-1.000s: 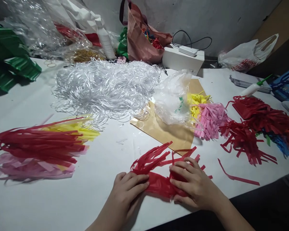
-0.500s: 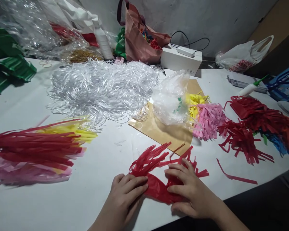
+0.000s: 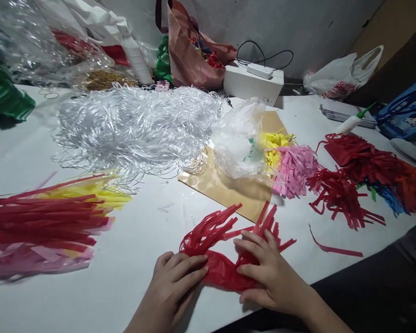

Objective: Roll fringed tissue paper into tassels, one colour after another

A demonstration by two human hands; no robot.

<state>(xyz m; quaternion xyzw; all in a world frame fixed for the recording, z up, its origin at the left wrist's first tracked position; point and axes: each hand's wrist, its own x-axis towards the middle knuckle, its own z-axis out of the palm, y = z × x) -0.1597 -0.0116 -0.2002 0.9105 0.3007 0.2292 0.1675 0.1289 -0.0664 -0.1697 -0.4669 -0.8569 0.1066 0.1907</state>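
A fringed red tissue-paper tassel [image 3: 222, 272] lies at the table's near edge, its uncut band toward me and its cut strips pointing away. My left hand [image 3: 176, 282] grips the left end of the band, fingers on top and thumb hidden below. At the right end, my right hand [image 3: 263, 270] holds the paper with its fingers somewhat spread over the base of the strips and the thumb low near the edge. Between both hands the band sags in a shallow curve. Red strips stick up past the fingers of each hand.
Red, yellow and pink fringes [image 3: 45, 222] lie at left. Behind are a heap of white ribbon [image 3: 135, 129], a clear plastic bag [image 3: 237, 143] and brown board [image 3: 225, 196]. At right sit pink fringe [image 3: 294, 171], dark red fringe [image 3: 346, 194], a loose strip [image 3: 336, 249] and a glue bottle [image 3: 350, 124].
The view has shifted slightly, so the scene sits further left. Strips by my right hand now stand more bunched and upright. Both hands keep hold of the red paper.
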